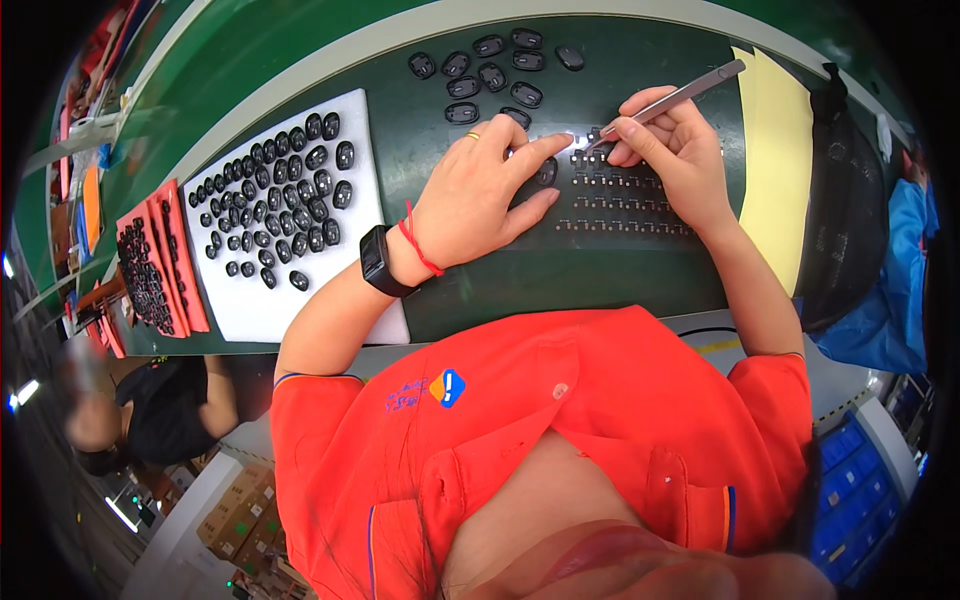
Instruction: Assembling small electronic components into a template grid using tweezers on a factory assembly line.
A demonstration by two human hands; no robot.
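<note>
My right hand point(670, 145) is closed around grey metal tweezers point(690, 92), their tips down among rows of small metal-and-black parts point(618, 181) on the dark green table. My left hand point(485, 180) lies just left of these rows, index finger and thumb stretched out and apart. A black oval shell point(547, 172) shows between that finger and thumb; whether they touch it I cannot tell. Another black shell point(517, 117) is partly hidden behind the left hand. Beyond it lie several open black oval shells point(491, 77).
At left, a white foam sheet point(350, 250) carries rows of black oval shells. Red foam strips point(166, 260) with small black parts stand beyond it. Yellow sheets point(780, 170) and a black bag point(845, 210) lie at right. A person point(170, 405) in black is at lower left.
</note>
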